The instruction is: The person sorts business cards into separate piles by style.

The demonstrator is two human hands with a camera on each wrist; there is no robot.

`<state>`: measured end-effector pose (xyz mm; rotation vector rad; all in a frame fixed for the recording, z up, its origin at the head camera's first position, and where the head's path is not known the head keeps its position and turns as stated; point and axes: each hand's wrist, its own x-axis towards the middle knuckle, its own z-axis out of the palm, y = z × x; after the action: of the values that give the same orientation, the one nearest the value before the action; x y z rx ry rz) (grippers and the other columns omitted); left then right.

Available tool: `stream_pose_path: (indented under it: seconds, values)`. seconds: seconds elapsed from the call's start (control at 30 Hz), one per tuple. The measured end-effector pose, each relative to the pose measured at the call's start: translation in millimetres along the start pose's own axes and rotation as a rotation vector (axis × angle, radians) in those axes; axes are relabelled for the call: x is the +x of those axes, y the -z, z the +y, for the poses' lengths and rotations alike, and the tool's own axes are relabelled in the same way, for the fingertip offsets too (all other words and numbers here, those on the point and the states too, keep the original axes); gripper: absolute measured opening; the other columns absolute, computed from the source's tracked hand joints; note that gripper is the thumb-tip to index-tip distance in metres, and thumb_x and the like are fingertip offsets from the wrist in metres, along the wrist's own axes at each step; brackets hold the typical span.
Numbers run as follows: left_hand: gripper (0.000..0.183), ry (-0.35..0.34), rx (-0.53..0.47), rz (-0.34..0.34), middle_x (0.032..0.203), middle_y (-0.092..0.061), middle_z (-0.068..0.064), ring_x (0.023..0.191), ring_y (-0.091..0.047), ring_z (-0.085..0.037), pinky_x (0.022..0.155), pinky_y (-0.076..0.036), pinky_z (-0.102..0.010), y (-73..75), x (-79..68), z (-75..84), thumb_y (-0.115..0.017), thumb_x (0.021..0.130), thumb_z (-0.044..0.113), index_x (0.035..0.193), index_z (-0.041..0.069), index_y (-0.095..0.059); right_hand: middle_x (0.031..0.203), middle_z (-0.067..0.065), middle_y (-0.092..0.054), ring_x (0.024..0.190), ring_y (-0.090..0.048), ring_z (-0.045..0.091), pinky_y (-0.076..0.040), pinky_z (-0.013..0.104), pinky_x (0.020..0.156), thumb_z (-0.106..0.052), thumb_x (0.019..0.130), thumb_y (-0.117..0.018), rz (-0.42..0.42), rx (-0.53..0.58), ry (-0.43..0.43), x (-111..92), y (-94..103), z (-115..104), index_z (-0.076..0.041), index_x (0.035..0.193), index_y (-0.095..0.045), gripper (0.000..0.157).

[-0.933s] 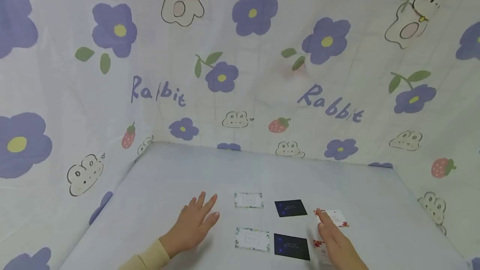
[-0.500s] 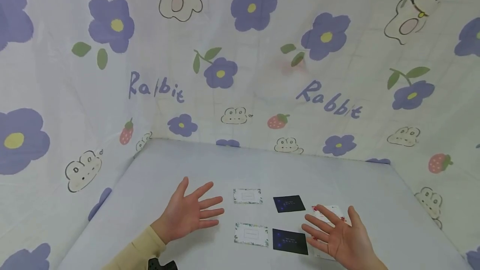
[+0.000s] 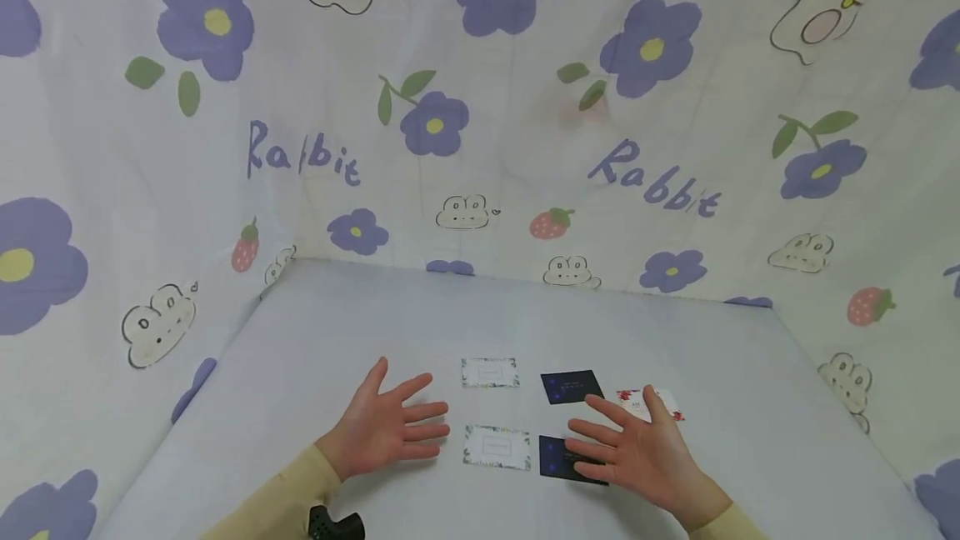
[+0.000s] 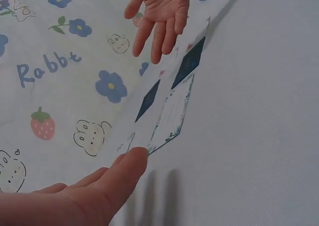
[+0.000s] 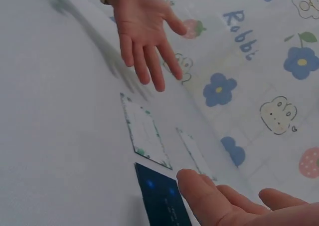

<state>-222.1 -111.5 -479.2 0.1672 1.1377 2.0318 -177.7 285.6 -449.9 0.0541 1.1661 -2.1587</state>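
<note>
My left hand (image 3: 388,430) is held palm up with its fingers spread, left of two white cards with leafy borders, a far one (image 3: 490,372) and a near one (image 3: 497,447). Nothing lies in it. My right hand (image 3: 647,450), likewise spread and bare, hovers over the right side of the cards. It partly covers the near black card (image 3: 552,457) and the edge of the far black card (image 3: 567,387). Behind its thumb shows a white card with red flowers (image 3: 671,407). A second red-flowered card is hidden from the head view by this hand.
The cards lie on a white-covered table (image 3: 360,315). Around it hangs a white curtain (image 3: 510,165) printed with purple flowers, rabbits and strawberries. A black device (image 3: 335,523) sits at the left wrist.
Both hands have turned from palms down or inward to palms up, fingers spread. The right hand has then shifted left over the black cards. The cards have stayed in place while the view tilted down.
</note>
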Motion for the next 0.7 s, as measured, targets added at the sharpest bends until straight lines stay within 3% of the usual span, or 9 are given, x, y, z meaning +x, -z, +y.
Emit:
stream_pose_path:
  seconds: [0.07, 0.1, 0.4, 0.7]
  values:
    - [0.102, 0.026, 0.033, 0.033, 0.168, -0.007, -0.032, 0.154, -0.017, -0.051, 0.125, -0.023, -0.061, 1.2, 4.3, -3.9, -0.015, 0.093, 0.085, 0.165, 0.015, 0.004, 0.168, 0.029, -0.002, 0.152, -0.033, 0.044, -0.030, 0.058, 0.123, -0.083, 0.093, -0.007, 0.010, -0.091, -0.027, 9, -4.9, 4, -0.013, 0.162, 0.016, 0.102]
    - [0.103, 0.040, 0.055, 0.054, 0.167, -0.010, -0.033, 0.153, -0.020, -0.052, 0.124, -0.025, -0.061, 1.1, 6.5, -5.7, -0.016, 0.093, 0.086, 0.165, 0.014, 0.001, 0.168, 0.030, 0.000, 0.153, -0.029, 0.045, -0.031, 0.058, 0.122, -0.083, 0.092, -0.007, 0.024, -0.131, -0.043, 14, -7.7, 6, -0.011, 0.163, 0.013, 0.103]
    - [0.097, 0.142, 0.204, 0.177, 0.161, -0.024, -0.037, 0.147, -0.035, -0.054, 0.116, -0.034, -0.066, -10.4, 20.1, -8.4, -0.023, 0.098, 0.077, 0.163, 0.005, -0.012, 0.163, 0.039, -0.015, 0.147, -0.036, 0.051, -0.043, 0.056, 0.115, -0.081, 0.096, -0.016, 0.114, -0.384, -0.139, 34, -31.1, 15, -0.001, 0.163, -0.002, 0.105]
    - [0.094, 0.175, 0.296, 0.228, 0.158, -0.028, -0.040, 0.143, -0.037, -0.058, 0.111, -0.038, -0.069, -26.0, 29.9, 0.6, -0.029, 0.101, 0.071, 0.161, 0.000, -0.016, 0.156, 0.038, -0.034, 0.129, -0.059, 0.042, -0.052, 0.051, 0.106, -0.069, 0.103, -0.020, 0.270, -0.460, -0.162, 47, -47.6, 13, 0.001, 0.160, -0.017, 0.090]
